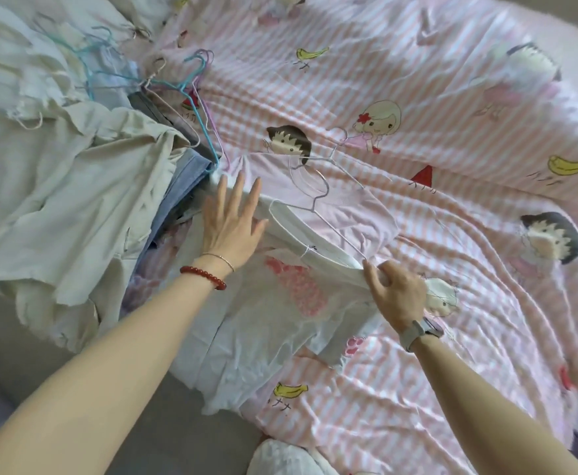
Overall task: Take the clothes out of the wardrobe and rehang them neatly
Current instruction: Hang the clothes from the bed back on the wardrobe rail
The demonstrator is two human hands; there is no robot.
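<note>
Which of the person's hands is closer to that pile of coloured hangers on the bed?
Left. The left hand lies open just below the coloured hangers, while the right hand grips the white shirt farther off, down to the right.

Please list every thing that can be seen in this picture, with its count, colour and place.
Bedsheet: one, pink-and-white stripes with cartoon prints, covering the bed.
T-shirt: one, white with a pink print, flat at centre.
White wire hanger: one, inside the T-shirt's neck.
Second wire hanger: one, pale, on the sheet above the T-shirt.
Clothes pile: cream, white and blue garments, left.
Coloured hangers: several, blue and purple, on the pile.
Left hand: open, flat on the T-shirt; red bead bracelet.
Right hand: grips the T-shirt's shoulder; grey watch.
</note>
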